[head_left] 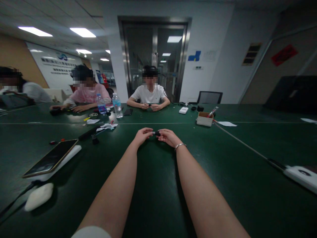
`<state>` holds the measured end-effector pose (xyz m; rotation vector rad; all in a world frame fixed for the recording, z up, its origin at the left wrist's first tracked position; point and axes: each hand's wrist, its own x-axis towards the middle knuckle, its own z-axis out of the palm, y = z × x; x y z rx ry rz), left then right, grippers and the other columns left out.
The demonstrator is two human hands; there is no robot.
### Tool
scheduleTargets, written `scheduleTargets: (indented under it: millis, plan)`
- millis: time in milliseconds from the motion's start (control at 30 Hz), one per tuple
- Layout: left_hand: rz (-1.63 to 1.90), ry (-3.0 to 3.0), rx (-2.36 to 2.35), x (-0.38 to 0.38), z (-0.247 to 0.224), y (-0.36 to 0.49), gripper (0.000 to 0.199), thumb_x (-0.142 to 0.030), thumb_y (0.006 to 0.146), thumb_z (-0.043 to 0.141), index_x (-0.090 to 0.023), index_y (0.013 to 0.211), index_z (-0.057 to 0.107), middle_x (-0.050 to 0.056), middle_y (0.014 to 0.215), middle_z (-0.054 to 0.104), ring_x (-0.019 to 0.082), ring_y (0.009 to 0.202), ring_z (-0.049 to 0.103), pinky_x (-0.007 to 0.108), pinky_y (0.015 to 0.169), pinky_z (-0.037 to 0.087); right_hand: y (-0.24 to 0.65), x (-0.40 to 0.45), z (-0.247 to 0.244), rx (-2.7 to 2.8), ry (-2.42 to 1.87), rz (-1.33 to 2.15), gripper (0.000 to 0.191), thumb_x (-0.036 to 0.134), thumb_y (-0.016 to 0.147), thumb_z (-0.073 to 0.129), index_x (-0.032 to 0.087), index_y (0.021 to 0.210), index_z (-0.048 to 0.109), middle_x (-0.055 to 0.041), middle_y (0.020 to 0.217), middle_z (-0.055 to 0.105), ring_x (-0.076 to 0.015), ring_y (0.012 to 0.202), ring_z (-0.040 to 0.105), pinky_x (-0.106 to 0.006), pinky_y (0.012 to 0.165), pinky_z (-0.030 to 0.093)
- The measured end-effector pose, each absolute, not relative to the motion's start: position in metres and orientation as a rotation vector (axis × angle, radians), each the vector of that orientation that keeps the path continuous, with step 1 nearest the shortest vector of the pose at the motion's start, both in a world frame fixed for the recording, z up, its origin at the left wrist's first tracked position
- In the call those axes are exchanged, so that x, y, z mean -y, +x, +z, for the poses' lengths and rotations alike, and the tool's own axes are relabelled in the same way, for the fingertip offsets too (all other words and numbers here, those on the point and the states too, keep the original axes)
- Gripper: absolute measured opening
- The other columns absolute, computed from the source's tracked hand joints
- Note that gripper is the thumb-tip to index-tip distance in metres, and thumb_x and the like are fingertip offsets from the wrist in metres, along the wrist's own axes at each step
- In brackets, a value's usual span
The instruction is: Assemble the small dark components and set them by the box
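Observation:
Both of my hands meet over the middle of the dark green table (158, 175). A small black piece (157, 133) with a light, silvery end lies between them; its exact kind is too small to tell. The fingers of my left hand (143, 136) pinch the light end. My right hand (169, 137), with a silver bracelet at the wrist, closes round the black end.
At left are a phone (53, 158) on a white block, a white rounded object (39, 197) and cables. Farther off are bottles (117, 105), papers (106, 127) and a small box (204, 119). A white device (300, 177) lies right. Several people sit across.

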<state>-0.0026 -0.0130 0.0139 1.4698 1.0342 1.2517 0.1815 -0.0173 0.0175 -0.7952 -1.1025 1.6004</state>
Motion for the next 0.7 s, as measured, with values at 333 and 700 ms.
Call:
scheduleTargets:
  millis: [333, 700]
  plan:
    - [1.235, 1.468, -1.115, 0.0076, 0.0101, 0.0017, 0.036, -0.043, 0.069, 0.068, -0.012, 0.087, 0.064, 0.004, 0.062, 0.063, 0.011, 0.053, 0.056, 0.022, 0.051, 0.042, 0.1812, 0.0173, 0.0177, 1.131, -0.804, 1.598, 0.008, 0.007, 0.077, 0.062, 0.012, 0.082, 0.060, -0.0051, 0.067, 0.065, -0.0152, 0.064, 0.067, -0.025, 0.058, 0.056]
    - [1.212, 1.447, -1.075, 0.0146, 0.0166, 0.0017, 0.029, -0.030, 0.065, 0.071, -0.012, 0.088, 0.065, 0.004, 0.069, 0.064, 0.011, 0.061, 0.059, 0.022, 0.056, 0.042, 0.1810, 0.0157, 0.0172, 1.095, -0.814, 1.591, 0.009, 0.006, 0.078, 0.059, 0.012, 0.085, 0.059, -0.0051, 0.066, 0.064, -0.0161, 0.064, 0.068, -0.025, 0.056, 0.057]
